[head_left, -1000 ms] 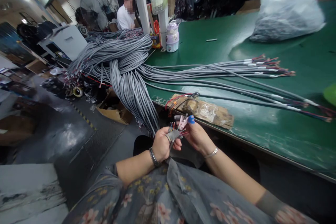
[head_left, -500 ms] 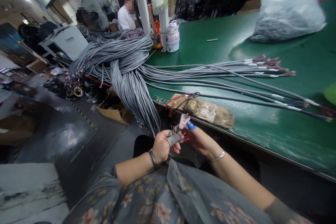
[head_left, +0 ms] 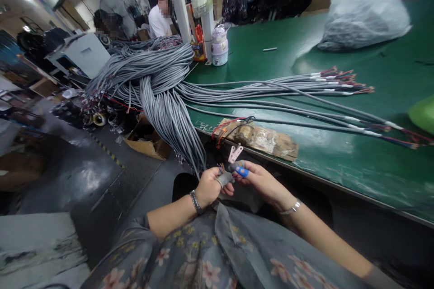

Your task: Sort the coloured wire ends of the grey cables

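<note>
In front of my body, my left hand [head_left: 210, 186] is closed around a cable end, with thin coloured wires [head_left: 221, 168] poking up above the fingers. My right hand [head_left: 259, 179] meets it, thumb and fingers pinched together at those wires. A blue cover [head_left: 242, 171] sits on one right digit, and grey wraps show on digits of both hands. Just beyond the fingertips a pale pink clip [head_left: 235, 153] stands near the bench edge; what it is fastened to is hidden. Grey cables [head_left: 183, 131] hang down from the bench beside my left hand.
A worn wooden block [head_left: 267, 140] with red and black leads lies on the green bench [head_left: 271, 63]. Grey cables with stripped ends [head_left: 352, 83] stretch across it. A plastic bag [head_left: 368, 13] rests at back right. An open carton [head_left: 145, 140] is on the floor; a person [head_left: 158, 21] sits beyond.
My right hand has come away from the pink clip and closed in at the wires by my left hand. The clip now shows in a V shape. My left hand stays nearly still.
</note>
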The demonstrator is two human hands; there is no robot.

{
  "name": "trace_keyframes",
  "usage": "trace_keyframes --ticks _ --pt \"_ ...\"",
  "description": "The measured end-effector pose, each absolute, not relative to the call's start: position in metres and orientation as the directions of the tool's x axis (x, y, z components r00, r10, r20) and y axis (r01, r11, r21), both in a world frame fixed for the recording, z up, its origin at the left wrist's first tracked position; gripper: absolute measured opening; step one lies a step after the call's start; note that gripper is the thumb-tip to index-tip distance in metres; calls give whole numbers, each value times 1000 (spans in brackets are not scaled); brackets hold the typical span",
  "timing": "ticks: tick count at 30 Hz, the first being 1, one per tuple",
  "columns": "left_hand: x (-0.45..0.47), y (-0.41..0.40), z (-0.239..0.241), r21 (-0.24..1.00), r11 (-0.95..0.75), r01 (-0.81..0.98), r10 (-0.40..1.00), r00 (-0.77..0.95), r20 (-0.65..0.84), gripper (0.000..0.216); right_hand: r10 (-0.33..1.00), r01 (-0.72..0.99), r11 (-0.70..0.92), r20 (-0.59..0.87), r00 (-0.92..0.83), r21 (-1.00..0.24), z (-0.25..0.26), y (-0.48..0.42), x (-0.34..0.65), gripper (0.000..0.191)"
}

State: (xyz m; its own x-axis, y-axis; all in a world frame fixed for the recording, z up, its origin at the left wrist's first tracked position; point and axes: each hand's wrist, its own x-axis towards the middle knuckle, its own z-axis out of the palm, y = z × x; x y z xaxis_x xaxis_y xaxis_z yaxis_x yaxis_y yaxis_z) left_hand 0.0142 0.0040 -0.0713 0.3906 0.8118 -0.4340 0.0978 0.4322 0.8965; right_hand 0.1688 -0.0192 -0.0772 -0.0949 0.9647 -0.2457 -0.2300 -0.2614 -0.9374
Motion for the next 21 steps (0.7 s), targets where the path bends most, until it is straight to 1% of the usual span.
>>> trace_keyframes --ticks 2,6,11,13,15,18,21 --pt "15 3 -71 902 424 78 828 370 -421 48 955 -283 -298 -289 -71 -912 -81 -23 167 46" --pt "15 4 -70 907 409 97 818 402 -412 49 955 -352 -270 -296 22 -896 -87 -28 157 43" --pt "12 6 -73 887 415 204 711 536 -456 50 949 -361 -300 -314 -20 -883 -85 -26 151 41" --pt "11 6 -74 882 417 218 697 547 -464 51 955 -345 -287 -297 -26 -893 -83 -24 151 40" --pt "11 5 -74 882 429 194 718 520 -464 54 963 -333 -256 -270 -6 -907 -83 -23 151 40" --pt "12 4 -73 873 476 109 760 449 -470 57 970 -335 -200 -235 68 -921 -85 -23 149 40" --pt "14 3 -73 857 514 25 784 391 -482 56 959 -369 -198 -257 117 -908 -90 -24 146 39"
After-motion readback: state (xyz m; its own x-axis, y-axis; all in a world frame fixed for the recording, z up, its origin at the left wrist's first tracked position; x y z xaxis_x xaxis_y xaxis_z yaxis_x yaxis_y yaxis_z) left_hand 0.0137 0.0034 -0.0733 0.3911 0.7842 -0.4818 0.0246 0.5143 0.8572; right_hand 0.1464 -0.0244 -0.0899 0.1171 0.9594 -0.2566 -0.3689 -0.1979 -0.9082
